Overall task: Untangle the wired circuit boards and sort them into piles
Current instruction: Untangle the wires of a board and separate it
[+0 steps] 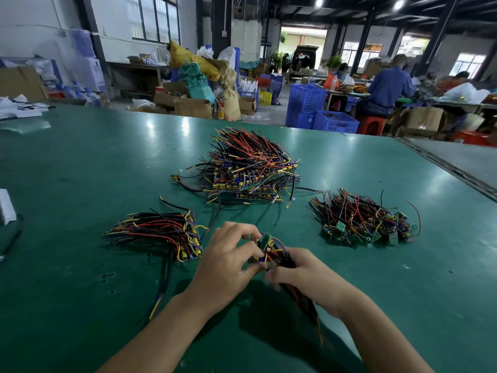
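Green table [80, 162]: left pile [161, 232], centre pile [250, 165], right pile [363, 224].
Lower centre, left hand [228, 257] and right hand [304, 275] both grip one board [266, 242].

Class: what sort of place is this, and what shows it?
Likely an electronics assembly workshop: piles of wired circuit boards on a green worktable, blue plastic crates, and workers seated at benches.

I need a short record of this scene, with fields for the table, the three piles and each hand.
surface: green table
far pile: large tangled heap
left pile: neat, leads pointing left
right pile: smaller green boards, tangled
left hand: pinches a wired board
right hand: grips its wires
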Tool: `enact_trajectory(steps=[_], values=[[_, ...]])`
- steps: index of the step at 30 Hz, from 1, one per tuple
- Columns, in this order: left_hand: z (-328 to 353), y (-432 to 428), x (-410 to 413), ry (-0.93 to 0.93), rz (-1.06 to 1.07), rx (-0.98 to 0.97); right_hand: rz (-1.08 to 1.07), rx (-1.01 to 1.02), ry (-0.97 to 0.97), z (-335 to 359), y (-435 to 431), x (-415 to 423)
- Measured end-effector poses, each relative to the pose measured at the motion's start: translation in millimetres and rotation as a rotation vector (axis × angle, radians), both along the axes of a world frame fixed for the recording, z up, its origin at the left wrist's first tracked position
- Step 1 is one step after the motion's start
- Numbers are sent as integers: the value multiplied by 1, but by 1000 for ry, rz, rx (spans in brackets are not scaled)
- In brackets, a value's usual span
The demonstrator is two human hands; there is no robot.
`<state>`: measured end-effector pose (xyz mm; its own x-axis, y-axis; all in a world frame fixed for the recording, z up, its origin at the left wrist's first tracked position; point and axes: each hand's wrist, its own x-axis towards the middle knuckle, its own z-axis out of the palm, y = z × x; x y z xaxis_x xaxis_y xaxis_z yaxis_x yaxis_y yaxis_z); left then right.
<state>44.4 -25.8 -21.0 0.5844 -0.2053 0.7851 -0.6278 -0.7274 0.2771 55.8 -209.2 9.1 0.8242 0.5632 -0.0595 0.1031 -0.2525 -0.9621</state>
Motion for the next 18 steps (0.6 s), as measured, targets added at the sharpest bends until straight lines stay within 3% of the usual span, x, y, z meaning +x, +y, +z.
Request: enact_trajectory(steps=[5, 9, 13, 18], values=[[1, -10, -2, 57, -13, 274, 2, -178, -24, -6, 3, 0], [-4, -11, -1, 224, -85, 389, 48, -147, 99, -6, 1, -3], [-9, -6, -2, 394, -129, 132, 106, 92, 354, 0, -7, -1], [-2, -13, -2, 423, -84, -226, 107, 342, 623, 8, -18, 11]])
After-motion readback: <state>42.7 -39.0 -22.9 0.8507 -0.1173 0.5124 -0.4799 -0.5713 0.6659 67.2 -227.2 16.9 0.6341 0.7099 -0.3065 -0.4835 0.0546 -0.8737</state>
